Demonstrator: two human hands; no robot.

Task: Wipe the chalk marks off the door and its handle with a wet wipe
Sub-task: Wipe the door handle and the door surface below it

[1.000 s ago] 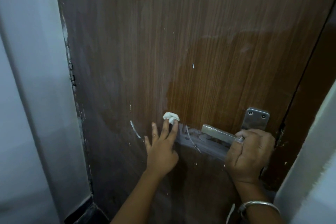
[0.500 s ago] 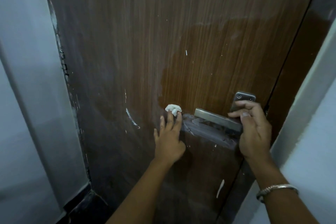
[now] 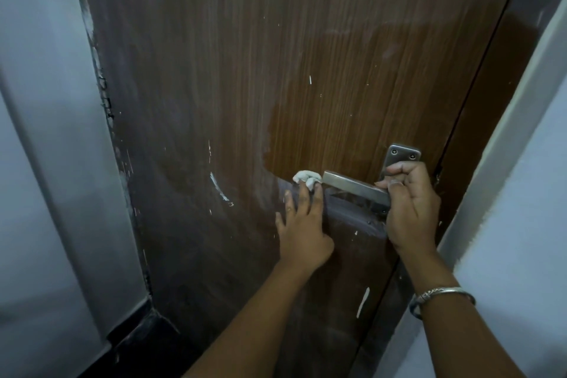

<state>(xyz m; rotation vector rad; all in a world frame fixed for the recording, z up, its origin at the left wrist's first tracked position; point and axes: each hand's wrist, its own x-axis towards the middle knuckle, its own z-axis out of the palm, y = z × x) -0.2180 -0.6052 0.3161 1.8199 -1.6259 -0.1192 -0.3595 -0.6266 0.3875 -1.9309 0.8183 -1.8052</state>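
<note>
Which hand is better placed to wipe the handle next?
Left. The left hand presses the wet wipe on the door beside the handle; the right hand grips the handle, holding no wipe.

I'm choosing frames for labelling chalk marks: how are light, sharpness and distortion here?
Head view: dim, bluish light; the left half of the door lies in shadow; the wide lens bows its edges; handle, wipe, left hand and right hand look sharp; no strong glare.
</note>
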